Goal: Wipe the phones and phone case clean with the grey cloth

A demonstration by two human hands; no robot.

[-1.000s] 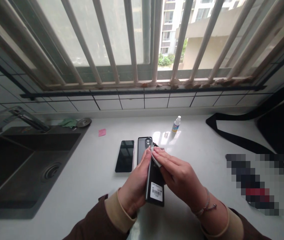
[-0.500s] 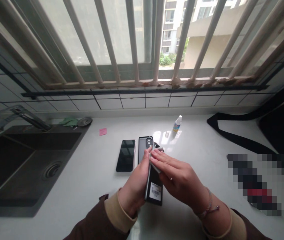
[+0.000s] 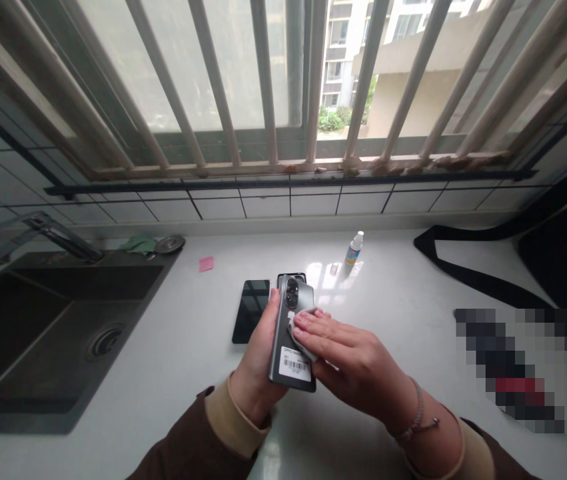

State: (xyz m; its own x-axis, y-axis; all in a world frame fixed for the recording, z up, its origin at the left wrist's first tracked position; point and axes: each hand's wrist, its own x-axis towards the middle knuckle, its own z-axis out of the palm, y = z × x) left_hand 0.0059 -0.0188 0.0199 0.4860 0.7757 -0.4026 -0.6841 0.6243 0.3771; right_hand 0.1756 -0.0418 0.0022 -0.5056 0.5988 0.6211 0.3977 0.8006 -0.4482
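Phone (image 3: 290,333): grey, back toward me with its camera bump at the far end and a white barcode sticker at the near end, held tilted above the desk (image 3: 188,373) near the middle
Left hand (image 3: 258,363): my fingers are clamped around the phone's left edge and underside, thumb along the side
Right hand (image 3: 348,357): I see it laid flat with fingers together, pressing a small white cloth (image 3: 299,333) against the phone's back; nothing is gripped in the fist
Second phone (image 3: 250,310): black, screen up, flat on the desk just left of and beyond the held one
Case (image 3: 290,275): dark, only its far edge shows behind the held phone, beside the second phone
Spray bottle (image 3: 354,248): small, white cap, upright on the far side, right of the phones
Pink note (image 3: 206,264): on the desk, far left of the phones
Sink (image 3: 38,333): dark basin set into the left end, tap over its far corner
Black bag strap (image 3: 468,267): lies across the far right
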